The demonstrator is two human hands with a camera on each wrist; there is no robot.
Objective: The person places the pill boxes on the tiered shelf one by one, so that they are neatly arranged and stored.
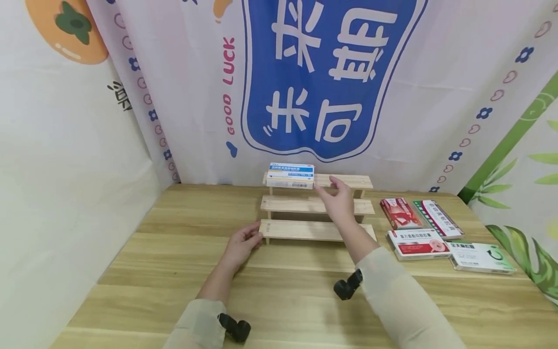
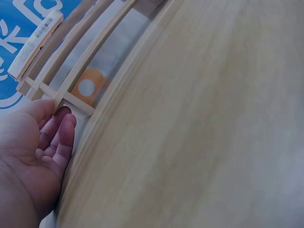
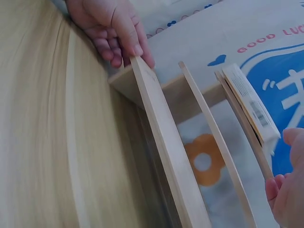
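A three-tier wooden display stand (image 1: 305, 230) stands at the back of the table. On the left part of its top tier lies a white and blue medicine box (image 1: 290, 175). My left hand (image 1: 240, 246) pinches the left end of the lowest tier, thumb above and fingers below, as the left wrist view shows. My right hand (image 1: 341, 203) reaches over the stand with thumb and forefinger spread, fingertips close to the box's right end. In the right wrist view a small gap separates a fingertip from the box (image 3: 254, 107).
Right of the stand lie several more boxes: a red one (image 1: 400, 213), a green, white and maroon one (image 1: 438, 219), a white and red one (image 1: 418, 244) and a white and green one (image 1: 481, 257). A printed cloth (image 1: 196, 97) hangs right behind the table.
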